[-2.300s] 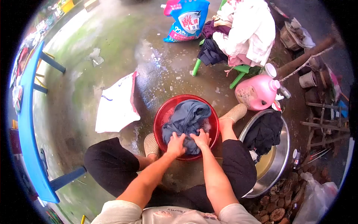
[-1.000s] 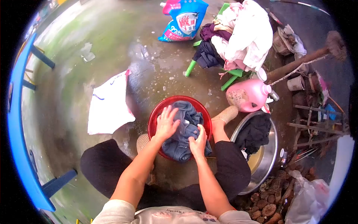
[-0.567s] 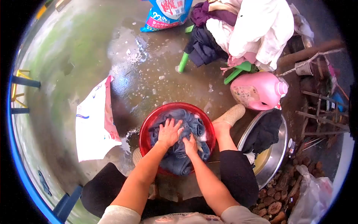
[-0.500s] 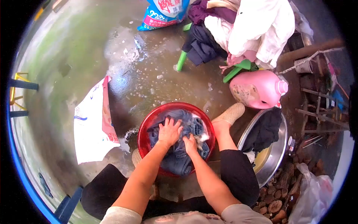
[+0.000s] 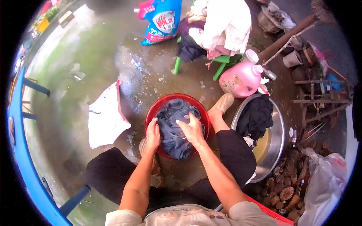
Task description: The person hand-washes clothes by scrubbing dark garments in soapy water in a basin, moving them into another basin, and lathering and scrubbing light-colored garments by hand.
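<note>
Wet concrete floor (image 5: 151,81) here, patched green and spotted with suds, a blue bench (image 5: 28,162) off to the left. And in the middle of it all, a red basin (image 5: 201,113) sits on the ground between the person's feet, with a bunched dark-blue garment (image 5: 171,132) inside, filling most of it!

Look at the lie of it: the bundle runs longest from the far rim back toward the person, lying between the two hands. The left hand (image 5: 152,133) is at its left edge, by the basin wall, fingers straight and close together, gripping nothing visible. The right hand (image 5: 192,130) is the nearer to the middle, over the right half, thumb spread wide from the fingers, no grip closed; pressing or just above, I can't tell.

Out right, a steel basin (image 5: 278,139) holds black cloth (image 5: 256,115), a pink jug (image 5: 241,79) just beyond.
</note>
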The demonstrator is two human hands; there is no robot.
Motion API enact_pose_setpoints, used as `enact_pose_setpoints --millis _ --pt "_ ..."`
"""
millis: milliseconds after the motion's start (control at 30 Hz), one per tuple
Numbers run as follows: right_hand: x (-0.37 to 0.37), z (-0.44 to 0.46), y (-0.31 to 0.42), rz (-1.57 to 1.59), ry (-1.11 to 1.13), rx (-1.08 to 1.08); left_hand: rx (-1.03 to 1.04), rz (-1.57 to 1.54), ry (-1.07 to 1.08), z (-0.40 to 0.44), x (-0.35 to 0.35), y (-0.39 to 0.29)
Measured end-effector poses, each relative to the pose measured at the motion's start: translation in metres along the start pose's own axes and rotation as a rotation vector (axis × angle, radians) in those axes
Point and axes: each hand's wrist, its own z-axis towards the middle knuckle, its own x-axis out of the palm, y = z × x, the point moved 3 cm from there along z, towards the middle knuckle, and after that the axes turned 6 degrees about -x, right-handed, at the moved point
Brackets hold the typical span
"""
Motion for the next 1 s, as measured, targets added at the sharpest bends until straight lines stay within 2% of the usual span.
enact_pose_setpoints --millis 33,67,100,133,233,267,400,467,500,533,600,700,767,833,900,1000 --pt "-0.005 -0.010 0.018 0.084 -0.065 -0.041 0.084 0.068 -0.091 -0.008 -0.009 -0.006" --pt "-0.013 -0.017 0.030 0.116 -0.044 -0.095 0.101 0.034 -0.180 -0.016 -0.016 -0.002" --pt "-0.021 -0.020 0.040 0.144 -0.021 -0.149 0.056 0.029 -0.175 -0.021 -0.021 0.001" --pt "-0.024 -0.023 0.047 0.267 -0.028 -0.194 0.046 0.085 -0.076 -0.027 -0.024 0.003" --pt "-0.052 -0.044 0.093 0.162 -0.060 -0.216 0.094 0.371 0.199 -0.045 -0.026 -0.010" --pt "-0.061 -0.053 0.116 0.203 -0.082 -0.285 0.076 0.446 0.317 -0.052 -0.027 -0.021" --pt "-0.089 -0.087 0.188 0.218 -0.146 -0.443 0.015 0.270 0.184 -0.063 -0.006 -0.058" --pt "-0.087 -0.107 0.232 0.344 -0.149 -0.537 -0.006 0.181 0.113 -0.049 0.024 -0.043" --pt "-0.086 -0.116 0.244 0.418 -0.123 -0.547 -0.019 0.184 0.111 -0.050 0.012 -0.062" --pt "-0.085 -0.126 0.253 0.392 -0.113 -0.572 -0.075 -0.034 0.050 -0.044 0.006 -0.067" --pt "-0.089 -0.138 0.263 0.340 -0.099 -0.633 -0.010 -0.308 -0.046 -0.015 0.014 -0.049" --pt "-0.105 -0.129 0.245 0.457 -0.148 -0.569 -0.052 -0.502 -0.105 -0.008 -0.004 -0.061" --pt "-0.120 -0.103 0.218 0.545 -0.202 -0.543 -0.370 -0.913 -0.103 0.008 0.023 -0.010" --pt "-0.138 -0.069 0.168 0.398 -0.341 -0.486 -0.516 -1.533 0.308 0.003 0.024 -0.019" --pt "-0.138 -0.046 0.124 0.471 -0.244 -0.456 -0.537 -1.593 0.169 -0.003 0.027 -0.001" --pt "-0.140 -0.031 0.056 0.009 -0.017 -0.292 -0.561 -1.529 0.278 -0.033 0.008 -0.049"
